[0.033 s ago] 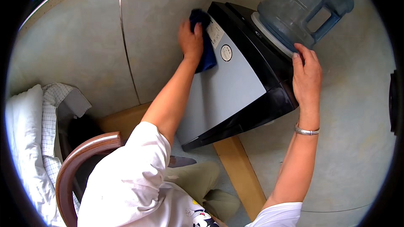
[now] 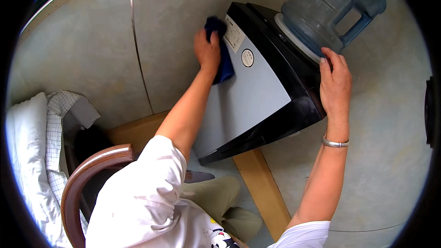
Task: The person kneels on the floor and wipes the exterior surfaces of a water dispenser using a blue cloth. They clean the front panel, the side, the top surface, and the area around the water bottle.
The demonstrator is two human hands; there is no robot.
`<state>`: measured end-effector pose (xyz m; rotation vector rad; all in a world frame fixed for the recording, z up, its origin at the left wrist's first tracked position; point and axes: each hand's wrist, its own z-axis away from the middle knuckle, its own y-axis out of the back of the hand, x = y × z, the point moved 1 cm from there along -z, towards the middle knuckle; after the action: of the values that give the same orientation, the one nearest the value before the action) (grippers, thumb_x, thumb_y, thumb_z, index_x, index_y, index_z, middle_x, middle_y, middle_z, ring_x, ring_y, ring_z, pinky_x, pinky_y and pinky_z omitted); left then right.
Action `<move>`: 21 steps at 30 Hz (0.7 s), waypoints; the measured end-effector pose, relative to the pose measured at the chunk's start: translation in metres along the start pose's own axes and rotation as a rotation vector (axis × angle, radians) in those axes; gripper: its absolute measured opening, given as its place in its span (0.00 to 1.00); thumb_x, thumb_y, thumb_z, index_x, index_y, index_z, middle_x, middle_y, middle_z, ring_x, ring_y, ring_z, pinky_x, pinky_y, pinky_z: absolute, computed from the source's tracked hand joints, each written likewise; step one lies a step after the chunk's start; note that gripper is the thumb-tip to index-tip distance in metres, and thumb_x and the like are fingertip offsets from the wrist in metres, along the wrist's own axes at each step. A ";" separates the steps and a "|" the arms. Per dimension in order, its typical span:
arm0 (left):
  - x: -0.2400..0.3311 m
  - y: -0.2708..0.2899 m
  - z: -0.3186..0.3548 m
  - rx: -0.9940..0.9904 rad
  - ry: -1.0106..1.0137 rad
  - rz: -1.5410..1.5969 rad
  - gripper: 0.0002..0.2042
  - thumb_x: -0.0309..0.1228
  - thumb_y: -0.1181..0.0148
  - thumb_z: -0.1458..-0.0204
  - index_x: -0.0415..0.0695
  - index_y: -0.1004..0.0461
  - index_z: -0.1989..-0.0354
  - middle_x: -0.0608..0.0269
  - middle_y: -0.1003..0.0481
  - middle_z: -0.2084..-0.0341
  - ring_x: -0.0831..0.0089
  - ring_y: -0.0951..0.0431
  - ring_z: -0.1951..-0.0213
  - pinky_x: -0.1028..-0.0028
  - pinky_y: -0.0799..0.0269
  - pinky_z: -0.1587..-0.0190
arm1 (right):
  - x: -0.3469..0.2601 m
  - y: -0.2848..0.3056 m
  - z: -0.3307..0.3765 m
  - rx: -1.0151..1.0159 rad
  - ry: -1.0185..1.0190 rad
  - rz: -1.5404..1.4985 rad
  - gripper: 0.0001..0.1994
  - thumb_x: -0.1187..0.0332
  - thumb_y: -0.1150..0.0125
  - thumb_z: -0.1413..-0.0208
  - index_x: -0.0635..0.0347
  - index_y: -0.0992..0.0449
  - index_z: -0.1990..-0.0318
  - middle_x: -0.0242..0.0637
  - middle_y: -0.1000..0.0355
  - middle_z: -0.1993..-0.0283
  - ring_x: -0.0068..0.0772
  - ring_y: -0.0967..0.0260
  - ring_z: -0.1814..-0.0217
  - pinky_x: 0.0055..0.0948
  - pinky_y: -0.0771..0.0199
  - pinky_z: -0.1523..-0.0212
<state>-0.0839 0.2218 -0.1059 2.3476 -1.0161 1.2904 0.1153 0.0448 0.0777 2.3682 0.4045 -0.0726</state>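
Observation:
A water dispenser (image 2: 248,92) with a grey side panel and black top and front appears tilted in the view. My left hand (image 2: 207,53) is closed on a dark blue cloth (image 2: 225,66), which lies against the side panel near its rear edge, beside a white label. On top of the dispenser sits a translucent blue water bottle (image 2: 317,14) with a moulded handle, its lower end in a white ring. My right hand (image 2: 336,82) grips the dispenser's upper front edge, its fingertips close to the base of the bottle. Part of that grip is hidden.
A tiled wall (image 2: 170,4) stands behind the dispenser. At the left are a curved wooden chair back (image 2: 76,179) and white bedding (image 2: 27,128). Yellowish-brown skirting (image 2: 259,179) runs along the wall's foot. Something black (image 2: 429,112) shows at the right rim.
My left hand and the blue cloth have shifted slightly down the picture along the panel's rear edge, uncovering more of the white label. My right hand stays in place.

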 end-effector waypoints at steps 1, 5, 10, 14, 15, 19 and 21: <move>-0.009 0.006 0.018 -0.021 0.071 -0.026 0.16 0.35 0.47 0.50 0.35 0.32 0.59 0.44 0.31 0.62 0.47 0.33 0.57 0.60 0.37 0.54 | 0.002 -0.001 0.000 0.003 0.012 0.006 0.11 0.71 0.52 0.45 0.64 0.28 0.57 0.44 0.31 0.59 0.45 0.32 0.59 0.35 0.34 0.56; -0.049 0.024 0.093 0.015 0.142 -0.041 0.17 0.36 0.50 0.47 0.34 0.34 0.56 0.44 0.32 0.58 0.48 0.34 0.55 0.61 0.39 0.51 | 0.006 -0.003 -0.001 -0.006 0.048 0.020 0.11 0.69 0.53 0.45 0.63 0.27 0.58 0.43 0.30 0.59 0.44 0.32 0.59 0.33 0.33 0.56; -0.077 0.066 0.219 -0.191 0.460 -0.086 0.24 0.39 0.56 0.44 0.34 0.40 0.45 0.43 0.39 0.47 0.49 0.41 0.45 0.63 0.47 0.41 | 0.007 -0.004 -0.002 -0.043 0.014 0.016 0.11 0.69 0.53 0.45 0.62 0.27 0.58 0.42 0.30 0.59 0.43 0.31 0.58 0.32 0.34 0.55; -0.109 0.089 0.291 -0.347 0.843 -0.171 0.26 0.42 0.58 0.43 0.35 0.45 0.41 0.41 0.40 0.45 0.50 0.41 0.43 0.65 0.48 0.40 | 0.012 -0.002 0.001 -0.060 0.003 0.037 0.12 0.68 0.53 0.44 0.62 0.27 0.58 0.42 0.29 0.59 0.41 0.31 0.57 0.30 0.34 0.55; -0.117 0.090 0.302 -0.361 0.939 -0.179 0.27 0.42 0.58 0.43 0.36 0.45 0.41 0.41 0.40 0.45 0.50 0.41 0.43 0.65 0.48 0.40 | 0.014 -0.002 0.003 -0.069 -0.008 0.041 0.12 0.68 0.53 0.44 0.62 0.26 0.58 0.42 0.29 0.59 0.41 0.31 0.57 0.30 0.34 0.55; -0.227 0.080 0.324 -0.265 1.256 -0.132 0.27 0.43 0.59 0.43 0.37 0.46 0.40 0.42 0.40 0.44 0.51 0.39 0.43 0.66 0.45 0.41 | -0.005 -0.006 -0.014 -0.075 0.044 -0.018 0.13 0.66 0.53 0.43 0.62 0.26 0.57 0.43 0.28 0.60 0.39 0.31 0.57 0.28 0.35 0.54; -0.229 0.082 0.325 -0.251 1.469 0.171 0.26 0.46 0.58 0.44 0.38 0.39 0.43 0.49 0.34 0.48 0.60 0.34 0.47 0.67 0.36 0.48 | 0.010 -0.001 -0.006 -0.080 0.010 -0.007 0.13 0.66 0.53 0.43 0.62 0.26 0.57 0.42 0.28 0.60 0.39 0.31 0.57 0.28 0.35 0.54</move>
<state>-0.0187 0.0914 -0.4846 0.6416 -0.7082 2.1285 0.1238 0.0526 0.0796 2.2895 0.4125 -0.0473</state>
